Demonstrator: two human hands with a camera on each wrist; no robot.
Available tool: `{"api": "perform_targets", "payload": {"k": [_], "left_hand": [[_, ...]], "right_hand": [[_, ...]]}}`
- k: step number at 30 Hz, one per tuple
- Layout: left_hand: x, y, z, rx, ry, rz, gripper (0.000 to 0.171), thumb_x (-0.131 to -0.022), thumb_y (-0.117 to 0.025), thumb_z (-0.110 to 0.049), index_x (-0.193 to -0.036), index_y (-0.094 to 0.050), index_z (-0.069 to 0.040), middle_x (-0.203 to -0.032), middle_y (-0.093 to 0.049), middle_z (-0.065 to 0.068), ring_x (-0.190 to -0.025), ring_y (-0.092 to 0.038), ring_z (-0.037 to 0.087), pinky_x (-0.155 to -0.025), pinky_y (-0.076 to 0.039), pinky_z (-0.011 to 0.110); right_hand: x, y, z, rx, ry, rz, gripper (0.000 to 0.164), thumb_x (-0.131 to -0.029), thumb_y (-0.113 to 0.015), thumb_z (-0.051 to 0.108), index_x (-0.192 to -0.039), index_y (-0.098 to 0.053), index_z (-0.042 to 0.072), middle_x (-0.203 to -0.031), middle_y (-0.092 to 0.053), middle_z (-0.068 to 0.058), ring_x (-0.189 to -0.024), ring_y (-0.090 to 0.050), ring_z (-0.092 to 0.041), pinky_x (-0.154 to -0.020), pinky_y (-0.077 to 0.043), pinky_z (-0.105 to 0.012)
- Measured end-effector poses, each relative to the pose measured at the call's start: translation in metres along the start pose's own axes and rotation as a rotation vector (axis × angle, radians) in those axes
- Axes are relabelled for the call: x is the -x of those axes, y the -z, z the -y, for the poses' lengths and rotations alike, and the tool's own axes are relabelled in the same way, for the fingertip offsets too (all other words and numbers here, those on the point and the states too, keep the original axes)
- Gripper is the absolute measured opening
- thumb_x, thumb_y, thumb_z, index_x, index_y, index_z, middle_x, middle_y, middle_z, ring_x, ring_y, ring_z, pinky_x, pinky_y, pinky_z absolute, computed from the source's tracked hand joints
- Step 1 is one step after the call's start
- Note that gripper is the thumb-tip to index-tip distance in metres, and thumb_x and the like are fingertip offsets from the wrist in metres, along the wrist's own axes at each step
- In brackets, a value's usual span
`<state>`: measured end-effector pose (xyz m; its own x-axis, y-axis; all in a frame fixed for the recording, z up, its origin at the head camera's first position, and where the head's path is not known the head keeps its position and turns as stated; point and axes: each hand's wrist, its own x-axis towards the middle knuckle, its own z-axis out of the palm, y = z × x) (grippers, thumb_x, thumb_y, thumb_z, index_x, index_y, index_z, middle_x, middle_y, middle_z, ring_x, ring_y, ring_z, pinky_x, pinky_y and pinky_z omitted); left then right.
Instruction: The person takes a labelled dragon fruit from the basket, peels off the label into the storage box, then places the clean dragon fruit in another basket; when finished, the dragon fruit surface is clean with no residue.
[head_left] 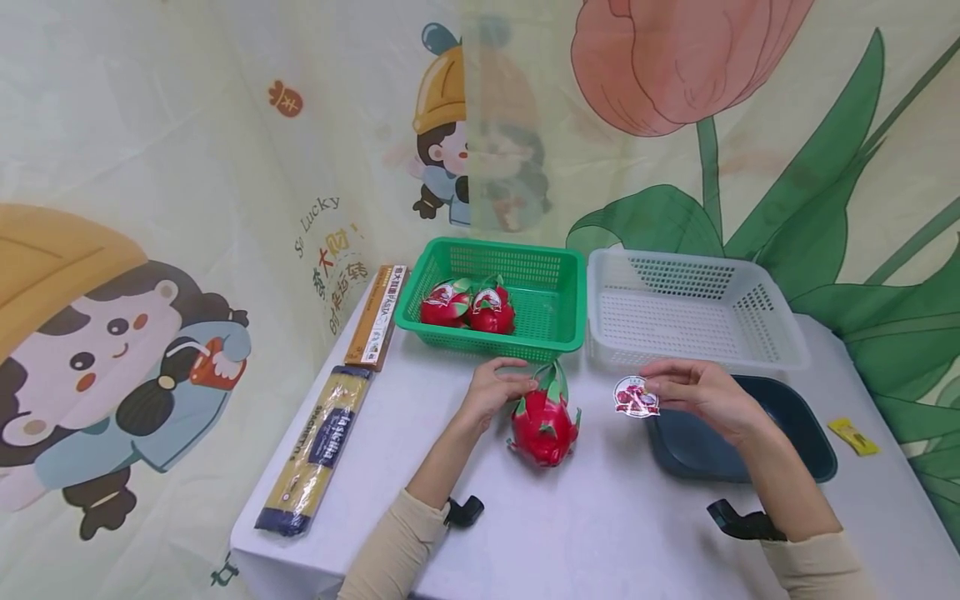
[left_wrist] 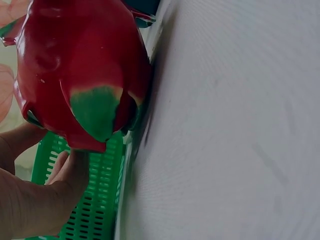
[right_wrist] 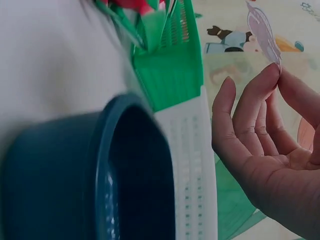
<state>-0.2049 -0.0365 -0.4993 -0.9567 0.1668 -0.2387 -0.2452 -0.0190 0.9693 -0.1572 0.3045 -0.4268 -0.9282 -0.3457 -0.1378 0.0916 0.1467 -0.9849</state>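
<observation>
A red dragon fruit point(head_left: 545, 433) with green-tipped scales sits on the white table, its leafy top toward the green basket point(head_left: 558, 329). My left hand point(head_left: 491, 393) grips it from the left near that top; in the left wrist view the thumb and fingers meet the end of the fruit point(left_wrist: 90, 55). Between thumb and index finger, my right hand point(head_left: 699, 398) pinches a round sticker point(head_left: 634, 400) printed with dragon fruit, held up to the right of the fruit. The right wrist view shows this sticker point(right_wrist: 263, 32) nearly edge-on. Two dragon fruits point(head_left: 491, 310) bearing similar stickers lie in the basket.
A white basket point(head_left: 675, 312) stands right of the green one. The dark blue basin point(head_left: 821, 454) lies below my right hand, with a small yellow packet point(head_left: 853, 436) to its right. Along the left edge are a spaghetti bag point(head_left: 315, 450) and a pasta box point(head_left: 377, 317).
</observation>
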Motion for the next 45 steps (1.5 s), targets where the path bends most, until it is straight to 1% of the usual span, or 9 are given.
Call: {"api": "perform_targets", "payload": {"k": [6, 13, 17, 21, 25, 29, 31, 38, 45], "left_hand": [[-0.003, 0.003, 0.001, 0.012, 0.001, 0.005, 0.043, -0.090, -0.082, -0.009, -0.129, -0.066, -0.001, -0.108, -0.077, 0.016, -0.092, -0.076, 0.021, -0.086, -0.063, 0.031], [-0.004, 0.006, 0.001, 0.037, 0.011, 0.012, 0.043, -0.091, -0.081, -0.009, -0.130, -0.066, 0.000, -0.106, -0.077, 0.015, -0.091, -0.076, 0.020, -0.086, -0.063, 0.030], [-0.003, 0.007, -0.001, 0.047, 0.013, 0.017, 0.043, -0.091, -0.081, -0.009, -0.130, -0.065, 0.001, -0.107, -0.078, 0.015, -0.092, -0.077, 0.019, -0.087, -0.062, 0.030], [-0.003, 0.008, 0.000, 0.056, 0.022, 0.015, 0.044, -0.090, -0.081, -0.008, -0.130, -0.066, 0.001, -0.106, -0.078, 0.015, -0.093, -0.077, 0.019, -0.088, -0.062, 0.030], [-0.004, 0.009, 0.000, 0.057, 0.023, 0.009, 0.042, -0.090, -0.081, -0.010, -0.129, -0.066, 0.000, -0.105, -0.078, 0.014, -0.093, -0.077, 0.020, -0.090, -0.062, 0.031], [-0.004, 0.008, 0.001, 0.058, 0.023, 0.016, 0.043, -0.091, -0.081, -0.010, -0.129, -0.066, 0.000, -0.106, -0.078, 0.014, -0.095, -0.077, 0.022, -0.091, -0.062, 0.032], [-0.003, 0.007, 0.002, 0.058, 0.030, 0.021, 0.043, -0.090, -0.081, -0.011, -0.130, -0.066, -0.001, -0.106, -0.078, 0.014, -0.095, -0.077, 0.022, -0.092, -0.062, 0.032], [-0.003, 0.005, 0.004, 0.064, 0.044, 0.033, 0.044, -0.089, -0.083, -0.011, -0.128, -0.067, -0.001, -0.104, -0.078, 0.013, -0.094, -0.077, 0.020, -0.092, -0.062, 0.033], [-0.002, 0.004, 0.003, 0.059, 0.034, 0.039, 0.042, -0.088, -0.083, -0.009, -0.126, -0.068, 0.000, -0.102, -0.078, 0.013, -0.091, -0.076, 0.019, -0.090, -0.062, 0.032]], "right_hand": [[0.005, 0.031, -0.006, 0.009, -0.045, 0.029, 0.025, -0.103, -0.063, 0.004, -0.128, -0.067, 0.000, -0.109, -0.077, -0.003, -0.095, -0.075, -0.018, -0.086, -0.063, -0.031], [0.006, 0.065, -0.009, 0.051, -0.180, 0.002, 0.025, -0.104, -0.063, 0.010, -0.128, -0.071, 0.009, -0.111, -0.071, 0.000, -0.097, -0.073, -0.019, -0.087, -0.063, -0.032], [0.003, 0.081, -0.011, 0.063, -0.232, 0.029, 0.023, -0.104, -0.063, 0.013, -0.124, -0.076, 0.016, -0.111, -0.073, 0.003, -0.098, -0.074, -0.018, -0.088, -0.063, -0.034], [-0.003, 0.092, -0.012, 0.083, -0.280, 0.072, 0.023, -0.105, -0.063, 0.014, -0.123, -0.077, 0.013, -0.112, -0.074, 0.003, -0.098, -0.075, -0.018, -0.091, -0.063, -0.039], [-0.011, 0.095, -0.016, 0.120, -0.344, 0.086, 0.029, -0.103, -0.066, 0.016, -0.127, -0.073, 0.000, -0.114, -0.075, -0.004, -0.098, -0.074, -0.019, -0.092, -0.062, -0.044], [-0.017, 0.092, -0.024, 0.193, -0.409, 0.124, 0.038, -0.101, -0.069, 0.017, -0.130, -0.068, -0.008, -0.114, -0.074, -0.010, -0.099, -0.072, -0.021, -0.092, -0.062, -0.046], [-0.018, 0.090, -0.027, 0.236, -0.436, 0.136, 0.040, -0.100, -0.070, 0.017, -0.131, -0.067, -0.008, -0.114, -0.074, -0.011, -0.098, -0.072, -0.022, -0.092, -0.062, -0.046], [-0.018, 0.084, -0.039, 0.329, -0.446, 0.121, 0.038, -0.098, -0.072, 0.015, -0.124, -0.069, -0.012, -0.110, -0.077, -0.014, -0.096, -0.073, -0.021, -0.085, -0.064, -0.043], [-0.023, 0.079, -0.049, 0.420, -0.441, 0.074, 0.032, -0.097, -0.072, 0.010, -0.119, -0.070, -0.013, -0.105, -0.078, -0.015, -0.093, -0.075, -0.022, -0.082, -0.065, -0.043]]}}
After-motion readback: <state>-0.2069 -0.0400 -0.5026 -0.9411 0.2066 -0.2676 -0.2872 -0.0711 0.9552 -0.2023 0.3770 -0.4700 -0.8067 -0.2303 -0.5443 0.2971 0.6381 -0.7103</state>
